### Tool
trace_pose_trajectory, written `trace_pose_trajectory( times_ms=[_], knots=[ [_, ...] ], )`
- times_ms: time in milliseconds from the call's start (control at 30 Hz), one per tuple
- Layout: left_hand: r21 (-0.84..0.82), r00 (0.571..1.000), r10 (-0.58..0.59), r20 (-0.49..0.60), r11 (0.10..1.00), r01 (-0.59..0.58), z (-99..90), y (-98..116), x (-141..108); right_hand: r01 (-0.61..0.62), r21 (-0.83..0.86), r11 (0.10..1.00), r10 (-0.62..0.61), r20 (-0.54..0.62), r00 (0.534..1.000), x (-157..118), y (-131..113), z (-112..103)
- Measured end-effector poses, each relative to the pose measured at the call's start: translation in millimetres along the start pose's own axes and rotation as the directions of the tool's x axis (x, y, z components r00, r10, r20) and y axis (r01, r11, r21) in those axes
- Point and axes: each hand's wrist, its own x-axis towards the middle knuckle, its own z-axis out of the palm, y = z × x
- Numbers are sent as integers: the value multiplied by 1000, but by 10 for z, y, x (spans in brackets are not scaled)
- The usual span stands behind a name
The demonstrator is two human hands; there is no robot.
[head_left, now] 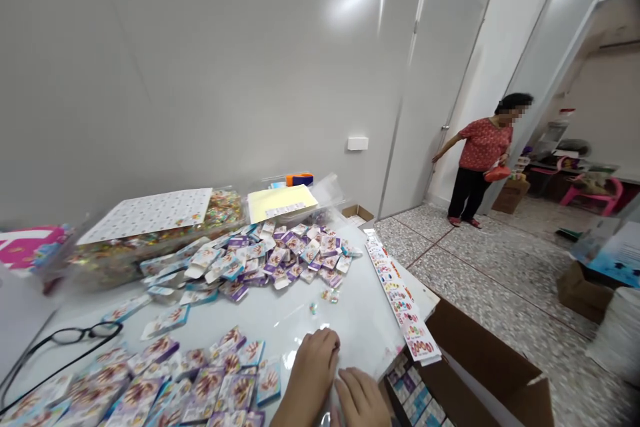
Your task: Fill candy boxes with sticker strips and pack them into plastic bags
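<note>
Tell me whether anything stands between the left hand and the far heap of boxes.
A few shiny pieces lie on the table between the left hand and the heap; they look too small to obstruct.

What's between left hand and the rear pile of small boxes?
Head view: a few small colourful pieces on the white tabletop, between the left hand and the rear pile of small boxes.

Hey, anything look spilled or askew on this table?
A few small shiny pieces lie loose, as if strayed, apart from the heaped boxes; the printed strip looks askew, its end jutting past the edge of the table.
</note>
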Motion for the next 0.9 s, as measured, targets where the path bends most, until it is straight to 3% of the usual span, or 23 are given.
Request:
trace_pose_trajectory(
  times_ms=[167, 267, 333, 433, 500, 567, 733, 900],
  knots=[
    [-178, 1000, 22, 2, 984, -21, -8, -12, -46, -135, -124, 983, 166, 286, 944, 11, -24, 57],
    [-212, 993, 35, -110, 975, -58, -16, -69, -167, -150, -115, 982, 181, 352, 918, 59, -9, 37],
    [-102, 968, 18, -252, 994, -45, -27, -155, -298, -160, -125, 979, 194, 343, 919, 69, 18, 27],
    [165, 897, -67, -437, 974, 154, -41, -351, -519, -195, -131, 972, 229, 346, 910, 77, 66, 4],
    [304, 873, -117, -474, 908, 287, -37, -502, -636, -214, -108, 971, 239, 404, 883, 94, 91, -13],
    [401, 891, -126, -437, 859, 318, -12, -646, -705, -227, -76, 971, 237, 457, 857, 114, 100, -17],
    [502, 930, -47, -364, 832, 238, 98, -870, -739, -282, -57, 958, 283, 357, 890, 118, 54, 45],
    [508, 940, 38, -340, 848, 149, 15, -824, -747, -237, 20, 971, 229, 186, 955, 174, 48, -17]
  ],
)
